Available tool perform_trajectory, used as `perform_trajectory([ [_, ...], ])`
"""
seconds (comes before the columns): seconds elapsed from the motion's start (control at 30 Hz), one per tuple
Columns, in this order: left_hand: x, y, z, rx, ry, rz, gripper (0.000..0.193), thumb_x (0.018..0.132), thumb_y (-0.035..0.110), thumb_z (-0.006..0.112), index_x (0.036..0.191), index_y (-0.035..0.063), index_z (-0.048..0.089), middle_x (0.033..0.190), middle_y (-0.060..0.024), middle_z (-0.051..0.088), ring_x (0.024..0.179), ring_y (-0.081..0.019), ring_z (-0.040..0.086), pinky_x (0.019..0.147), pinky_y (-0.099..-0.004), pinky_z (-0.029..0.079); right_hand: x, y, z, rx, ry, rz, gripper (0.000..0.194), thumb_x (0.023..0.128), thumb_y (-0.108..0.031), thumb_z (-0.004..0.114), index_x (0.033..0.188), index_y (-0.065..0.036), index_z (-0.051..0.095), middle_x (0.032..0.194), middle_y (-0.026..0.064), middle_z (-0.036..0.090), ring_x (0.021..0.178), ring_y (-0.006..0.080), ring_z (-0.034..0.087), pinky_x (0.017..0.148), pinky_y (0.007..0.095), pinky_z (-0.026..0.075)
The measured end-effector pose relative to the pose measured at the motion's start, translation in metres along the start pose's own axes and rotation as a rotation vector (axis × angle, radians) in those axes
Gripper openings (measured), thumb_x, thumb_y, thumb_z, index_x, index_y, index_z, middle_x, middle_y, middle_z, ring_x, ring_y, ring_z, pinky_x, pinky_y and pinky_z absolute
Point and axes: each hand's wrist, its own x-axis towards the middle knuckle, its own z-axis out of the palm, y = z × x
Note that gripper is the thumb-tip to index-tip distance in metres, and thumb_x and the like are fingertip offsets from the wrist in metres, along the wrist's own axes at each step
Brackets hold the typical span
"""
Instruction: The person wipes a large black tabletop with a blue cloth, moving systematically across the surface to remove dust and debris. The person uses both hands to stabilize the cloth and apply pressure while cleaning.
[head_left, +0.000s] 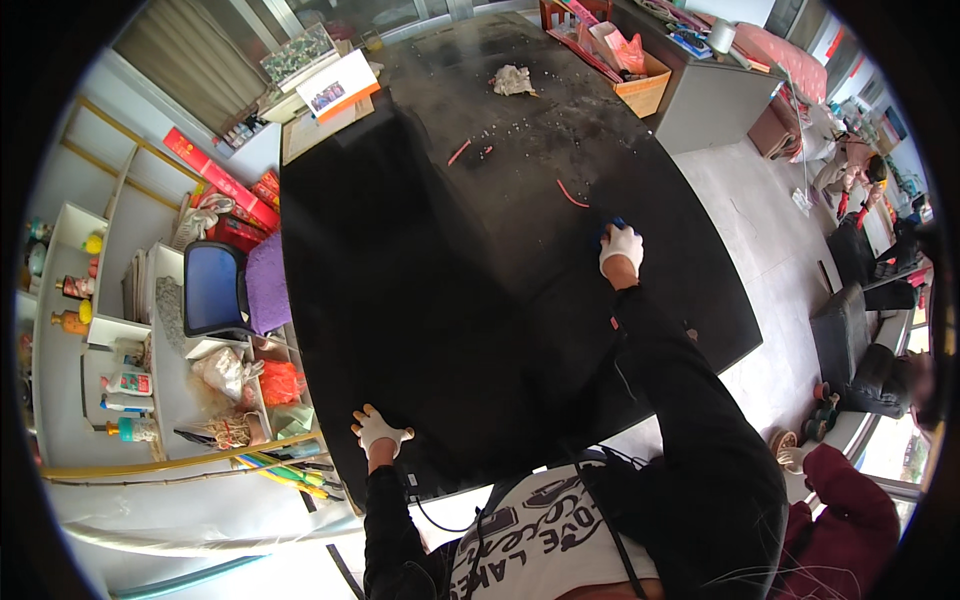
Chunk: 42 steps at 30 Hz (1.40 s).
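Note:
A black tabletop (420, 315) lies before me. My right hand (622, 251), in a white glove, reaches far over it and holds a dark blue cloth (611, 229), mostly hidden under the fingers. The white-gloved left hand (379, 431) rests near the table's left edge, fingers spread, with nothing in it. Up and left of my right hand lie a thin red strip (572, 195) and a second red strip (459, 153), with white crumbs scattered around. A crumpled whitish cloth or paper (514, 81) sits towards the far end, where the surface looks dusty.
A desk calendar (339, 86) stands at the far left corner. A cardboard box (643, 90) of items is at the far right. On the left are a blue-backed chair (215, 289) and shelves (124, 330). One person in dark red (847, 495) is close at my right; another (855, 169) bends farther off.

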Motion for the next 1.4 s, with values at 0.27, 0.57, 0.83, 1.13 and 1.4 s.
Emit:
perform_trajectory([
  [0.27,-0.001,0.003,-0.005,-0.005,-0.023,-0.009,0.147,0.066,0.044,0.106,0.176,0.0088,0.014,0.182,-0.0254,0.018,0.163,-0.0496,0.030,0.124,-0.0544,0.048,-0.125,-0.176,0.021,0.165,-0.387,-0.949,0.021,0.094,-0.023,0.072,0.113,-0.021,0.083,0.124,0.0079,0.074,0.117,0.0329,0.070,0.099,0.0473,0.057],
  [0.57,-0.003,0.000,-0.005,0.012,-0.020,0.000,0.149,0.065,0.050,0.105,0.176,0.0094,0.014,0.182,-0.0250,0.017,0.163,-0.0488,0.031,0.124,-0.0495,0.049,0.019,-0.038,0.036,-0.079,-0.168,-0.485,0.017,0.091,-0.022,0.071,0.104,-0.023,0.083,0.111,0.0090,0.074,0.103,0.0338,0.075,0.084,0.0467,0.062],
  [0.83,0.001,0.004,-0.001,0.034,-0.018,-0.023,0.149,0.063,0.050,0.105,0.176,0.0107,0.016,0.182,-0.0230,0.019,0.164,-0.0462,0.031,0.125,-0.0481,0.049,0.030,0.019,0.003,-0.021,-0.018,-0.058,0.033,0.098,-0.022,0.070,0.131,-0.023,0.075,0.122,0.0132,0.072,0.109,0.0412,0.068,0.089,0.0514,0.059],
  [1.13,-0.005,0.001,-0.006,-0.030,-0.006,-0.029,0.144,0.063,0.047,0.106,0.174,0.0111,0.021,0.182,-0.0211,0.021,0.165,-0.0439,0.030,0.124,-0.0494,0.048,-0.118,-0.107,0.026,0.304,-0.327,-1.100,0.027,0.093,-0.026,0.075,0.115,-0.012,0.083,0.134,0.0123,0.075,0.118,0.0335,0.072,0.097,0.0440,0.060],
  [1.4,-0.013,0.005,-0.011,-0.056,0.006,-0.044,0.140,0.062,0.045,0.107,0.173,0.0145,0.025,0.182,-0.0176,0.023,0.163,-0.0431,0.033,0.121,-0.0529,0.050,0.013,0.004,0.010,0.150,-0.042,-0.005,0.020,0.099,-0.018,0.070,0.116,-0.016,0.081,0.114,0.0140,0.078,0.104,0.0384,0.076,0.089,0.0496,0.062],
])
